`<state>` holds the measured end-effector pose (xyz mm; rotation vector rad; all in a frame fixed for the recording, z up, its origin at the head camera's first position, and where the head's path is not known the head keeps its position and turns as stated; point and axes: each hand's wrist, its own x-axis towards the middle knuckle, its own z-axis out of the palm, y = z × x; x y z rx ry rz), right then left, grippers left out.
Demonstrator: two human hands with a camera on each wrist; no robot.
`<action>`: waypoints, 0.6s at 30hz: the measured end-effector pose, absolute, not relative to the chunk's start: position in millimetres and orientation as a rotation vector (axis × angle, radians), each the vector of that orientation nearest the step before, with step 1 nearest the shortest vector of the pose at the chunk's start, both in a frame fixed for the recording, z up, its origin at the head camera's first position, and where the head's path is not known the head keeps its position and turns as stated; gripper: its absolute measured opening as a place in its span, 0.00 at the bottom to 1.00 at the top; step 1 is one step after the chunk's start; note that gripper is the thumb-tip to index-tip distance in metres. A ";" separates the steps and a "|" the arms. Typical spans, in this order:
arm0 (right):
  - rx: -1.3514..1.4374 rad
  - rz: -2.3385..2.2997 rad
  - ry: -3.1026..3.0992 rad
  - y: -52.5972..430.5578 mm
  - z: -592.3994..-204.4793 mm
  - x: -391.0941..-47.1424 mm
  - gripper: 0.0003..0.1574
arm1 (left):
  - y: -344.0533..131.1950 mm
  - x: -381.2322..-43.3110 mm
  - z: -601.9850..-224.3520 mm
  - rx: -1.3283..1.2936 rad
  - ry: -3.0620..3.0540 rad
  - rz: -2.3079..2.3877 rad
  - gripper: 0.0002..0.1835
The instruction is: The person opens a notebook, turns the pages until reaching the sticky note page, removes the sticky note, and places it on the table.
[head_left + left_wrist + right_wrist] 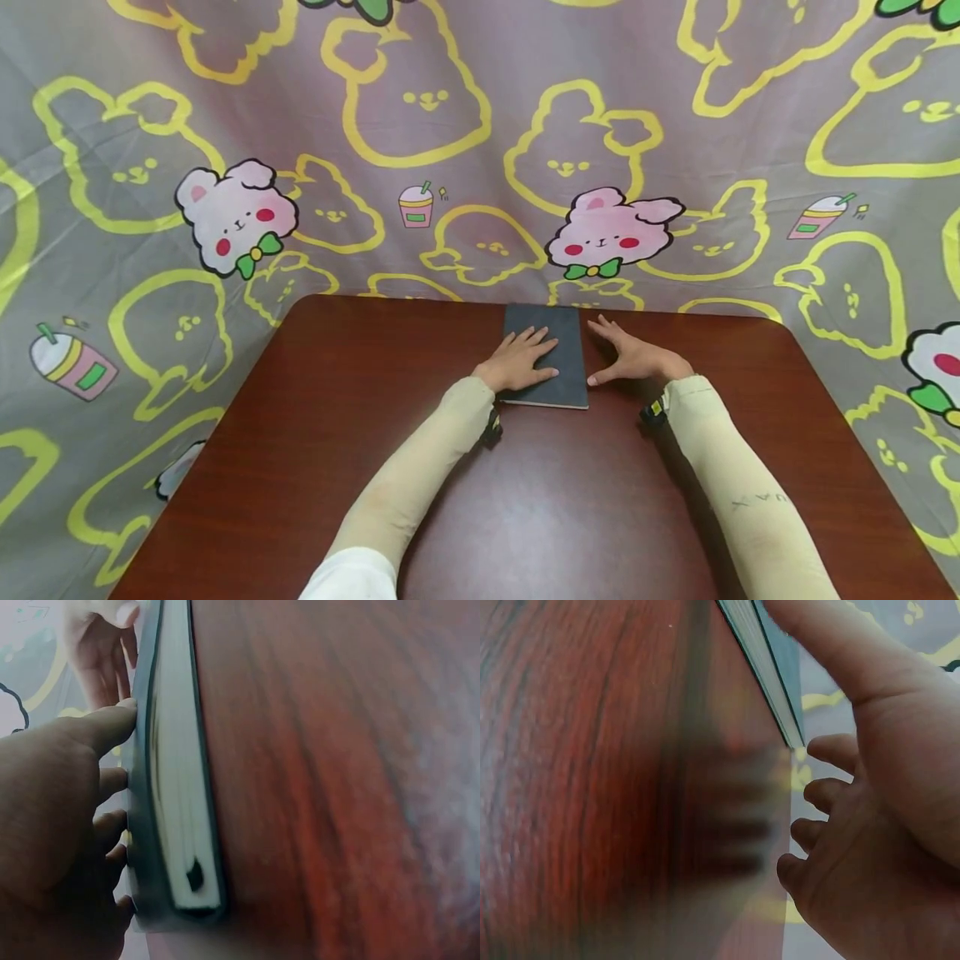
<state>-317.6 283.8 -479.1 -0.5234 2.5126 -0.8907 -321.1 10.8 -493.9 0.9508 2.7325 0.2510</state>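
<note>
A dark grey-blue hardcover notebook (567, 350) lies closed at the far edge of the table. My left hand (519, 360) rests on its cover with the fingers spread. The left wrist view shows the notebook's pale page edges (176, 750) from the side, with a small dark tab (194, 875), perhaps a ribbon end, near one corner. To the right of the notebook is my right hand (633, 357), its fingers extended and thumb apart, holding nothing. In the right wrist view, the right thumb (840, 645) overlaps the notebook's corner area; whether they touch I cannot tell.
The reddish-brown wooden table (360, 350) has rounded far corners and a glossy patch in front. Behind and beside it hangs a grey curtain (480, 100) printed with yellow outlines and cartoon rabbits. Dark straps with small devices (654, 411) sit at both wrists.
</note>
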 end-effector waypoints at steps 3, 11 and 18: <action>-0.548 -0.872 2.515 280.3 -480.9 -318.7 0.76 | 10.5 -321.3 -494.8 0.947 2.732 0.270 0.37; -0.578 -0.842 2.518 274.8 -481.3 -318.1 0.75 | 9.8 -321.6 -497.4 0.944 2.725 0.307 0.37; -0.591 -0.849 2.510 274.5 -480.7 -317.1 0.74 | 8.8 -320.2 -498.2 0.951 2.720 0.339 0.37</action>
